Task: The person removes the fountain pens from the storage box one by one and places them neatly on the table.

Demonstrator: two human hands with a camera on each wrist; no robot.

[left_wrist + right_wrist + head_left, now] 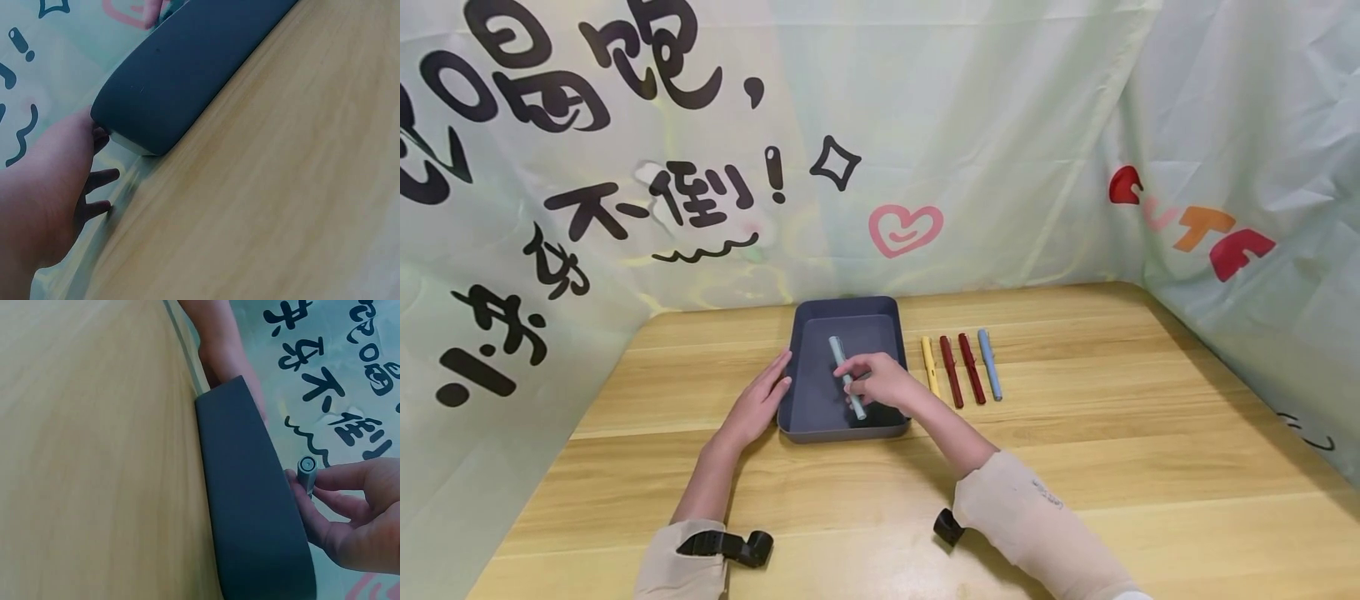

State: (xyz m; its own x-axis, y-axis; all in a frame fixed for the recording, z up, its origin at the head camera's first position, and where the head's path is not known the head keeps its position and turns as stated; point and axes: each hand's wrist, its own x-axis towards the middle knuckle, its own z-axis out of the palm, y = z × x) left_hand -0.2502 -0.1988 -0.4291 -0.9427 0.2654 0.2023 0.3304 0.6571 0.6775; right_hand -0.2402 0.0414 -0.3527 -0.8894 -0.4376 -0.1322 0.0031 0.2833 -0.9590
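Observation:
A pale blue-grey pen is pinched between the thumb and fingers of my right hand, over the dark blue-grey tray. In the right wrist view the round end of the pen points toward the camera, just beyond the tray wall. My left hand rests along the tray's left side with its fingers extended. The left wrist view has this hand against the tray's corner, and some fingers are hidden behind it.
Right of the tray several pens lie roughly parallel: a yellow pen, two dark red pens, one nearer the tray and one farther, and a blue pen. The wooden table meets printed cloth behind and at both sides.

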